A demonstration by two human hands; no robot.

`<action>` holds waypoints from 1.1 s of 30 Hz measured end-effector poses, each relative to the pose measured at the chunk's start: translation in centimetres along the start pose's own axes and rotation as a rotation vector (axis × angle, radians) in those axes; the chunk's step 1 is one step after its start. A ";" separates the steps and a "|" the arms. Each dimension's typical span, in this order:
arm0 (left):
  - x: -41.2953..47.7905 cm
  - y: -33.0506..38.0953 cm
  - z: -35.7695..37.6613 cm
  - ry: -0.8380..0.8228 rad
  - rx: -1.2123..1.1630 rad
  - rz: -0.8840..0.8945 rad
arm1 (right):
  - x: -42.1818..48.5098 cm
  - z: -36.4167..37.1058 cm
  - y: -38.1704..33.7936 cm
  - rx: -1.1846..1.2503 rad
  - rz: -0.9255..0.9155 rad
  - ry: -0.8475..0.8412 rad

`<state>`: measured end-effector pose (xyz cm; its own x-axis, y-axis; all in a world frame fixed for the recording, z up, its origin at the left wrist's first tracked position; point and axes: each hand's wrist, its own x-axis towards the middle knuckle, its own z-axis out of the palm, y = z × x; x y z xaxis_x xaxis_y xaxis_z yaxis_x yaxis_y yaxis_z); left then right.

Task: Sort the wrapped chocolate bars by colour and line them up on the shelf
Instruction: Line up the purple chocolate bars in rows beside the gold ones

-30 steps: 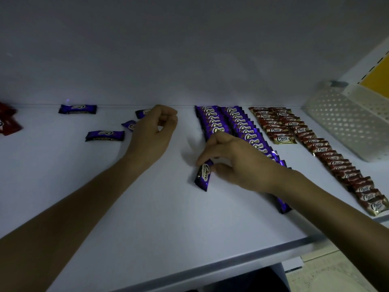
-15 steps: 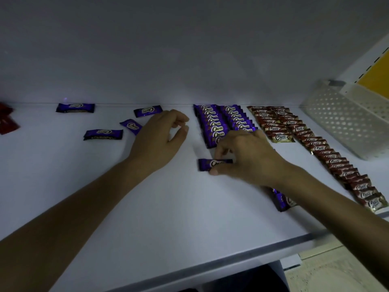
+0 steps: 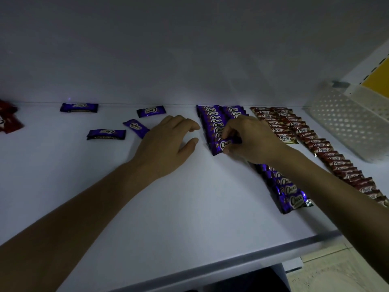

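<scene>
My right hand pinches a purple chocolate bar at the front end of the left purple row on the white shelf. A second purple row runs beside it, partly hidden under my right arm. My left hand rests on the shelf just left of the rows, fingers loosely curled, holding nothing. Several loose purple bars lie to its left. Two brown rows run along the right.
A white perforated basket stands at the far right of the shelf. Red bars lie at the far left edge. The shelf's front edge runs across the bottom, with floor below.
My right hand has carried the purple bar from the open shelf back and right to the front end of the left purple row. My left hand shifted slightly right.
</scene>
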<state>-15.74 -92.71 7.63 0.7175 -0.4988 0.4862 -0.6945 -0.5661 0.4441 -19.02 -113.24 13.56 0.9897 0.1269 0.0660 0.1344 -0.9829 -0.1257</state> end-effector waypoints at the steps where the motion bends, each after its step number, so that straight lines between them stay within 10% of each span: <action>1: 0.0 0.0 0.0 -0.010 -0.004 -0.017 | 0.0 0.1 -0.1 0.011 0.000 0.003; 16: -2.3 -9.8 -6.1 0.000 0.505 -0.579 | 10.0 6.6 -13.7 0.294 0.020 0.067; 24: -2.2 -8.2 -6.4 -0.082 0.163 -0.201 | 8.5 7.1 -12.0 0.419 -0.050 0.092; 33: -2.6 -8.6 -6.2 -0.183 0.284 -0.341 | 5.7 7.9 -11.9 0.519 -0.010 0.203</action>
<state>-11.96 -82.48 7.19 0.9174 -0.3460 0.1964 -0.3935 -0.8620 0.3195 -14.56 -99.75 7.64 0.9657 0.0573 0.2532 0.2014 -0.7806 -0.5917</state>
